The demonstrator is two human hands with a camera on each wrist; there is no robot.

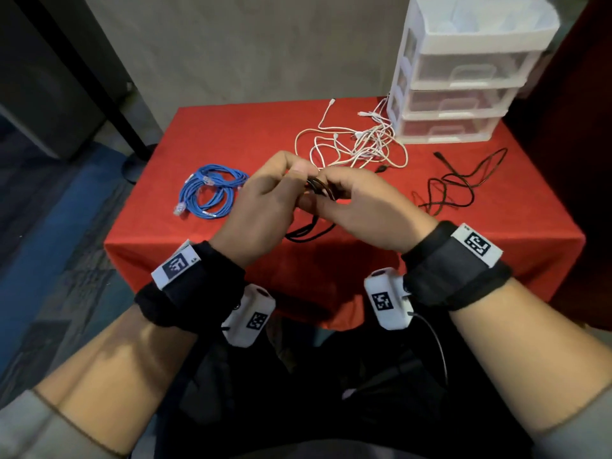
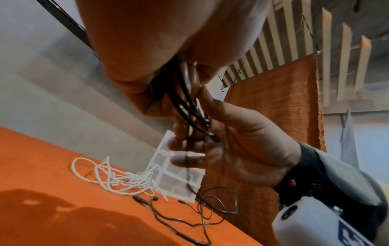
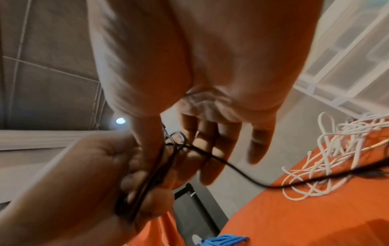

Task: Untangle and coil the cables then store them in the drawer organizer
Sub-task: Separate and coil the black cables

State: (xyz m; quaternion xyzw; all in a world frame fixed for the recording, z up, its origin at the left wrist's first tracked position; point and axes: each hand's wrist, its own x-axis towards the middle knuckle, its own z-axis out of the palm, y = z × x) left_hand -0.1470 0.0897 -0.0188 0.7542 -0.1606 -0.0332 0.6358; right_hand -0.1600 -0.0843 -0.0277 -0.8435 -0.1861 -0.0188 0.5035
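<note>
Both hands meet above the middle of the red table. My left hand (image 1: 281, 180) grips several small loops of a black cable (image 1: 319, 188). My right hand (image 1: 334, 197) pinches the same loops between thumb and fingers. In the right wrist view the loops (image 3: 147, 179) sit in the left hand's curled fingers (image 3: 134, 181), and a loose strand (image 3: 248, 179) trails right toward the table. The tail (image 1: 308, 231) hangs in a loop below the hands. The white drawer organizer (image 1: 463, 77) stands at the back right, its drawers shut.
A coiled blue cable (image 1: 208, 193) lies at the left of the table. A white tangle of cables (image 1: 357, 144) lies behind the hands, in front of the organizer. Another loose black cable (image 1: 463, 187) sprawls at the right. The table's front edge (image 1: 331, 313) is close to my wrists.
</note>
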